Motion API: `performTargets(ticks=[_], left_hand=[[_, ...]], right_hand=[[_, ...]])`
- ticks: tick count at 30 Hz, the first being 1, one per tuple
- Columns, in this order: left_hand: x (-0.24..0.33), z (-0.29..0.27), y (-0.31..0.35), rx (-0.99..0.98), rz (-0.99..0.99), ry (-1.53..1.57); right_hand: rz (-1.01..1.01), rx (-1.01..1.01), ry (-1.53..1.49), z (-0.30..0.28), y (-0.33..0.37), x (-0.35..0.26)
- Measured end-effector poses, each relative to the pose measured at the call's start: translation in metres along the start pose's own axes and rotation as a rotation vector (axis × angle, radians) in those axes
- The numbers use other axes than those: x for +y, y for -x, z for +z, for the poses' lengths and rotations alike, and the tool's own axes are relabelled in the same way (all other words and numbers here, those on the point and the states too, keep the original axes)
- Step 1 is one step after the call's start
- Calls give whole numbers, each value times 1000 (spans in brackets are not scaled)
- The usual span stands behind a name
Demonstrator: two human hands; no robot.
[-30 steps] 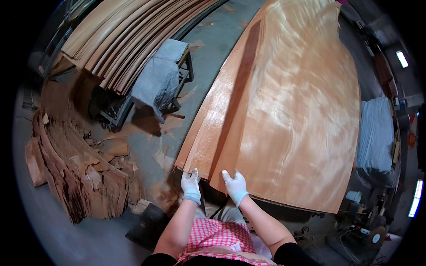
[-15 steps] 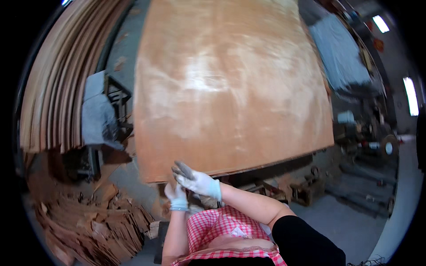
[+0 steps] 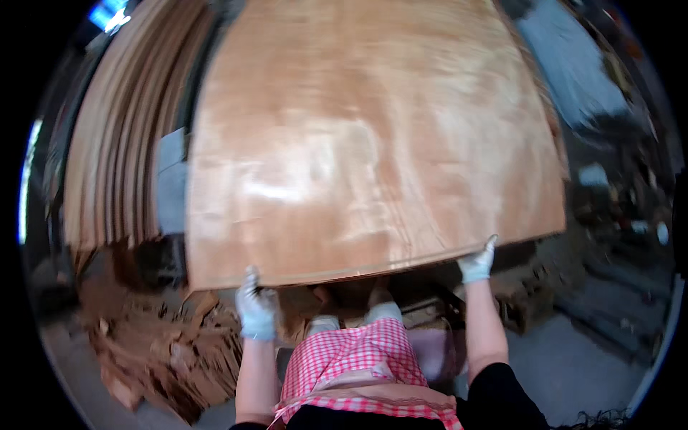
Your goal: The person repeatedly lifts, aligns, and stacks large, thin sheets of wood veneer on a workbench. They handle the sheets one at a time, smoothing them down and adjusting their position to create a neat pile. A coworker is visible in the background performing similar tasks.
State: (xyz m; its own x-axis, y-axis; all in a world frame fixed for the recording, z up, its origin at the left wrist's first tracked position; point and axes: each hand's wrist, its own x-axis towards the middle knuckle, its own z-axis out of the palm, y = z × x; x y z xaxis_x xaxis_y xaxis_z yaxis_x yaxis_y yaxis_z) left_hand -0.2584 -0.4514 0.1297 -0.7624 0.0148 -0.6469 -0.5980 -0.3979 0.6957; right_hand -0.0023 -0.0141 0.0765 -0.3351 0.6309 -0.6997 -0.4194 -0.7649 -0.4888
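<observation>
A wide, thin reddish-brown wood veneer sheet [image 3: 373,179] lies before me with a wavy, shiny surface. My left hand [image 3: 256,308], in a white glove with a light blue cuff, is closed on its near edge close to the left corner. Its thumb rests at the top of the edge, and the fingers are partly hidden. Farther right, my right hand [image 3: 476,266], gloved the same way, grips that edge with its thumb up and its fingers hidden under the sheet. What lies beneath the sheet is mostly out of sight.
At the far left, long wavy veneer sheets [image 3: 122,136] hang or lie in a stack beside a grey block-like object [image 3: 172,193]. Broken veneer scraps [image 3: 172,351] heap on the floor at lower left. A pale plastic-covered pile [image 3: 573,64] stands far right, with dark metal rails [image 3: 609,322] below.
My hands, earlier together near the sheet's left front corner, have parted. The right has moved far right along the near edge, the left slightly left; both now grip the sheet. The view has shifted.
</observation>
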Motion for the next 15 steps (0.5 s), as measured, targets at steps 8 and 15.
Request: performTargets(ticks=[8, 15], left_hand=[[-87, -67, -91, 292, -105, -68], [-150, -54, -77, 366, -49, -446]], right_hand=[[-283, 463, 661, -8, -7, -3], [-278, 340, 825, -46, -21, -41]])
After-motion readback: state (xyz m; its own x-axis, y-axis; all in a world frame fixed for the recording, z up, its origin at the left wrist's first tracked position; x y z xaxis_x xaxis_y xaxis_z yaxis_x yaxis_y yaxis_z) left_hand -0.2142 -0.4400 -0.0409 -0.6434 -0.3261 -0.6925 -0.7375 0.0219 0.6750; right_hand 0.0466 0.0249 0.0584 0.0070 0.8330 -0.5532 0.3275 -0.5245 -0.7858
